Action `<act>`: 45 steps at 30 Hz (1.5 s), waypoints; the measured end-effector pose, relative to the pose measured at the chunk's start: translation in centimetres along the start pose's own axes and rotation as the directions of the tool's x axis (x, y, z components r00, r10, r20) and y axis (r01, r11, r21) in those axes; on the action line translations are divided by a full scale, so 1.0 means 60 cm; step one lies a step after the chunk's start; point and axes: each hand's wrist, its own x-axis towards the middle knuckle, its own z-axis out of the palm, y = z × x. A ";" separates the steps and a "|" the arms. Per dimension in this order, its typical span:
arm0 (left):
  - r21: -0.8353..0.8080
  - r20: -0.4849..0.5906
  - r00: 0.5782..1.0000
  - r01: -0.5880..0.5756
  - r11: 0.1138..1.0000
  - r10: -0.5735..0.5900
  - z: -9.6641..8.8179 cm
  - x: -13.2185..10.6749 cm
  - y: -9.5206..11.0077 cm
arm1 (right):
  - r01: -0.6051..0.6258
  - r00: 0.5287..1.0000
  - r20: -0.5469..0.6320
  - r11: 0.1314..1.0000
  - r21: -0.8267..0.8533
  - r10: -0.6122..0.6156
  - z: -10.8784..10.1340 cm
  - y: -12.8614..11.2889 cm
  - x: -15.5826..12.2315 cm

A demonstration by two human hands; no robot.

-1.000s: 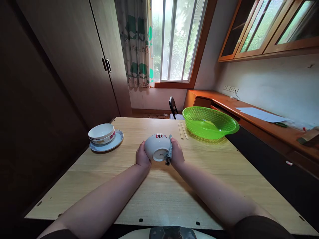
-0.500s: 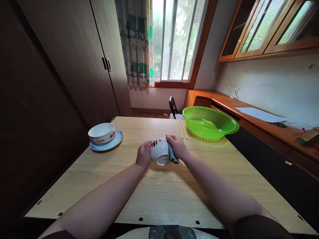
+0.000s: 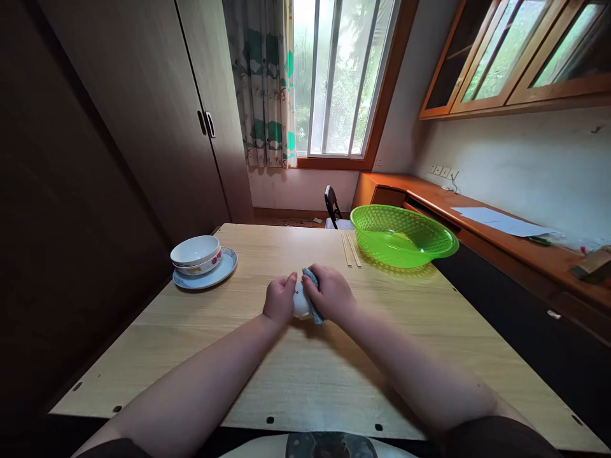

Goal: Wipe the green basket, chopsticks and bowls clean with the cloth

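Observation:
A white bowl (image 3: 301, 304) sits between both hands above the middle of the wooden table (image 3: 305, 381); only a sliver of it shows. My left hand (image 3: 280, 300) is closed on the bowl's left side. My right hand (image 3: 331, 294) covers the bowl's top and right, fingers closed on a small grey-blue cloth (image 3: 312, 280) that is pressed against the bowl.
Stacked bowls (image 3: 195, 253) rest on a blue-rimmed plate (image 3: 204, 276) at the left. A green plastic basket (image 3: 401, 235) stands at the far right, with chopsticks (image 3: 351, 249) beside it. A chair (image 3: 331, 205) stands behind the table; a counter with papers (image 3: 501, 221) runs along the right wall.
My right hand with the cloth has moved left over the bowl, hiding most of it. The bowl has turned between the hands, and its foot and red pattern no longer show.

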 end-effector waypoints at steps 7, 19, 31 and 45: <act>0.028 -0.029 0.999 -0.027 0.999 0.027 0.003 -0.003 -0.008 | 0.155 0.986 -0.046 0.987 -0.049 -0.158 0.011 -0.016 -0.018; -0.343 -0.148 0.983 0.048 0.938 -0.105 0.004 0.003 0.000 | 0.113 0.988 -0.146 0.900 0.420 -0.056 0.013 0.046 0.018; -0.127 -0.227 0.971 0.044 0.991 -0.073 -0.001 0.008 -0.014 | 0.113 0.966 -0.254 0.969 0.218 -0.056 0.047 0.025 -0.011; -0.253 -0.181 0.982 0.006 0.968 -0.053 0.006 -0.005 -0.004 | 0.308 0.943 -0.161 0.947 0.091 -0.292 0.020 -0.001 -0.023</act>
